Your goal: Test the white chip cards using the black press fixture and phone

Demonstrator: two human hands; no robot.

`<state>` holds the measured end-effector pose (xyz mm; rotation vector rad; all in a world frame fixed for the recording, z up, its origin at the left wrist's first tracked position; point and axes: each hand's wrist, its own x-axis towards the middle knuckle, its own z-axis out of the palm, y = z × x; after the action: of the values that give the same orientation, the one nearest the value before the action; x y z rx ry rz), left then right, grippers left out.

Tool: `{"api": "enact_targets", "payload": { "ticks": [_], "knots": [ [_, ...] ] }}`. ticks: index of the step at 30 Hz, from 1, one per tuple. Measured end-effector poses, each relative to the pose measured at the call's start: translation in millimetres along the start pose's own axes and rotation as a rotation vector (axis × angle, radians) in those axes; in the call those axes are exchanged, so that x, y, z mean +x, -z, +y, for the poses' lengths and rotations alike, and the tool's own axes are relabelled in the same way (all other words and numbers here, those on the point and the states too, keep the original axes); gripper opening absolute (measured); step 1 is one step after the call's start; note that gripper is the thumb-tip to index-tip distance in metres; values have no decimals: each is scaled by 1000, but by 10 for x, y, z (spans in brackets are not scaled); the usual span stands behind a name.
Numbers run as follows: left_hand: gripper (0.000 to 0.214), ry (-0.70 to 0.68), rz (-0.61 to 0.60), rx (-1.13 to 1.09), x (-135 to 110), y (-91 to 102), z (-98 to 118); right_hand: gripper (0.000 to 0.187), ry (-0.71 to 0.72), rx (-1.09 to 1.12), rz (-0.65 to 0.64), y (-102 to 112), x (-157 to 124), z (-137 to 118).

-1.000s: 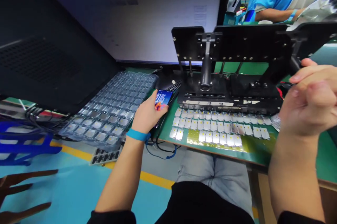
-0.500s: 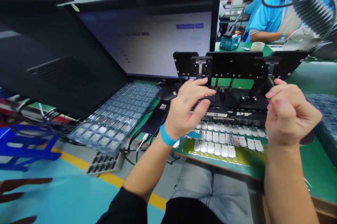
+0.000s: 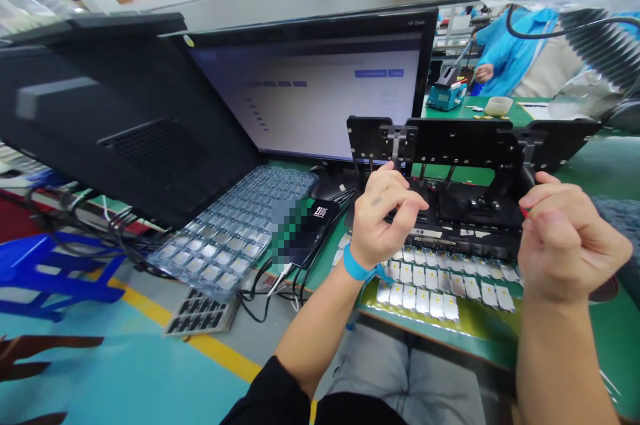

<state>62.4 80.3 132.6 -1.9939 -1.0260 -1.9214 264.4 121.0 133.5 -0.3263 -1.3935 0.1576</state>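
Note:
A black test fixture with hinged plates and two toggle clamps stands in front of me on the green bench. My left hand, a blue band at its wrist, is curled at the left clamp handle; its fingers hide the handle's lower end. Around the right clamp handle my right hand is closed, thumb and fingers folded together. Rows of small silver plates with yellow dots lie just below the fixture, on a yellowish mat.
Left of the fixture are a phone with cables and a clear tray of silver pieces. A monitor rises behind. A ribbed duct hangs at right. Across the bench is a person in a blue jacket.
My left hand's fingers, spread before, have curled in at the left clamp handle. My right hand keeps its hold at the right one. The whole view has shifted slightly.

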Motion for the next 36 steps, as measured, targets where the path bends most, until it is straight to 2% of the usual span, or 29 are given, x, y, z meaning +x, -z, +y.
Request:
{"api": "enact_targets", "payload": {
  "ticks": [4,10,16,27,36],
  "knots": [
    [29,-34,-14,44,52,58,52,33,56,-20,-65,-49,28,-55],
    [4,-10,-111,-8,37,130,32,36,-11,-82,-109,-39,-10,-114],
    [17,1,-101,-69,-35,118,-59,34,-56,-63,-111,8,-64,-81],
    [13,40,-104,-129,-83,110,-84,33,-64,-57,-112,36,-90,-67],
    [13,14,-114,-139,-75,123,-94,33,-77,-45,-115,39,-90,-67]
  ]
}}
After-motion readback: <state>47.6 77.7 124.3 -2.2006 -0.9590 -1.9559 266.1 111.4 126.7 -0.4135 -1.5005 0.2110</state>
